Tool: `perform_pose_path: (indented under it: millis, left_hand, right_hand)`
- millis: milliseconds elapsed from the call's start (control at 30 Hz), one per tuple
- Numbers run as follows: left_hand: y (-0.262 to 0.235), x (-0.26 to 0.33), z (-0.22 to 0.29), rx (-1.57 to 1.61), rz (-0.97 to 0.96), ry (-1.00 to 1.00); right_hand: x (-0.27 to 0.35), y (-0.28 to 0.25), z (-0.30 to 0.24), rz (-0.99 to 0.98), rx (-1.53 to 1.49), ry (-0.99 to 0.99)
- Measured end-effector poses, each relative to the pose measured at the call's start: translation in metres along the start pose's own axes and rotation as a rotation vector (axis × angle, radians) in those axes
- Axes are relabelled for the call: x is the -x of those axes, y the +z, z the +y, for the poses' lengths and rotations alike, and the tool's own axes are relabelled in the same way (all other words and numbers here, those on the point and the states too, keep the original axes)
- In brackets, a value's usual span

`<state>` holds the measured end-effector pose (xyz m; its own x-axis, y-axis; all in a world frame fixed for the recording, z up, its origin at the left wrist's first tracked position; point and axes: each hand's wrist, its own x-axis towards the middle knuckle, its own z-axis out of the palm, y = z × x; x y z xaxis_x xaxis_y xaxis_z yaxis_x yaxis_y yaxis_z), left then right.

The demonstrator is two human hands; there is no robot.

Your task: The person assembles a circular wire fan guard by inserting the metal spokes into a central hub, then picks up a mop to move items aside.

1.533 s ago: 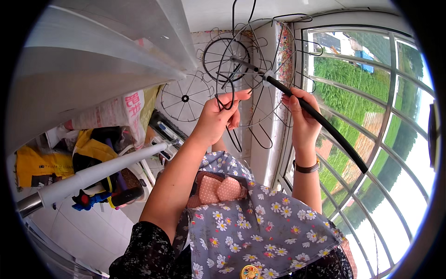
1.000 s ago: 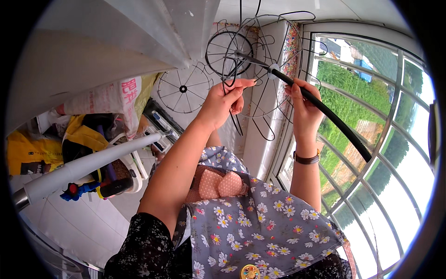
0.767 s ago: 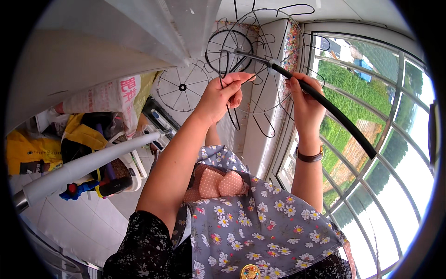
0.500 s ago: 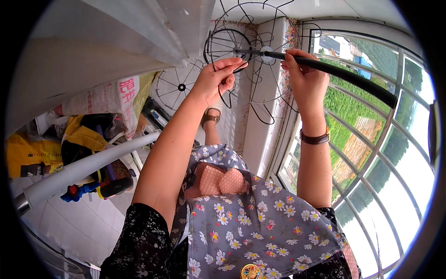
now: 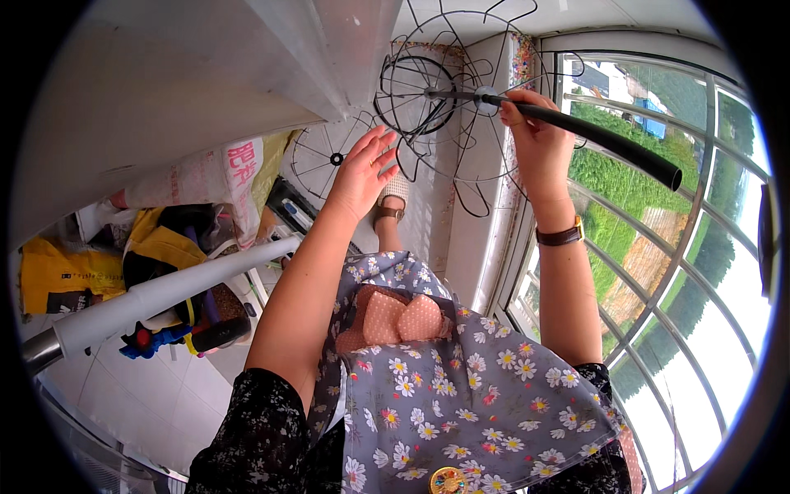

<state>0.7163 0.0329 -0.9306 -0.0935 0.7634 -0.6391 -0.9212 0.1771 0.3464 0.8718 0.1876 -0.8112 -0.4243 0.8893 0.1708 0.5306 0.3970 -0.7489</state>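
A black wire rack [image 5: 461,179] with hoops and curved hooks stands ahead of me. Its round hoops spread around a central black pole [image 5: 605,132], which slants toward the right side of the view and shows a hollow end. Thumb and fingers of my right hand [image 5: 543,150] are closed around this pole, just above a pale round hub [image 5: 485,100]. My left hand [image 5: 360,174] is off the wires, its fingers apart and nothing in it. It hovers beside the lower left of the hoops, over a spoked black wheel-like base [image 5: 336,158] on the floor.
At left, a white rail [image 5: 177,284] crosses in front of a printed sack [image 5: 239,177], a yellow bag [image 5: 62,276] and other clutter. A barred window [image 5: 650,222] takes up the right. A large grey-white panel [image 5: 189,107] overhangs the upper left. My shoe [image 5: 393,202] is below the rack.
My left hand has let go of a wire hook, opened its fingers and dropped back slightly. The right hand keeps its hold on the pole, whose free end has swung a little toward the left.
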Motion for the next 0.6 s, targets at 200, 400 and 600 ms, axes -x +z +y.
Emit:
perform_pose_path:
  millis: [200,400,600]
  left_hand:
    - [-0.113,-0.007,-0.036,-0.701,0.572,-0.044]
    - [-0.169,-0.020,-0.027,-1.369,0.685,-0.057]
    - [-0.199,-0.066,-0.025,-1.169,1.093,-0.327]
  right_hand:
    - [-0.018,-0.019,-0.003,-0.022,0.101,0.010]
    - [-0.033,-0.044,-0.018,-0.062,0.050,0.016]
    - [-0.060,-0.085,-0.040,-0.162,-0.006,-0.126]
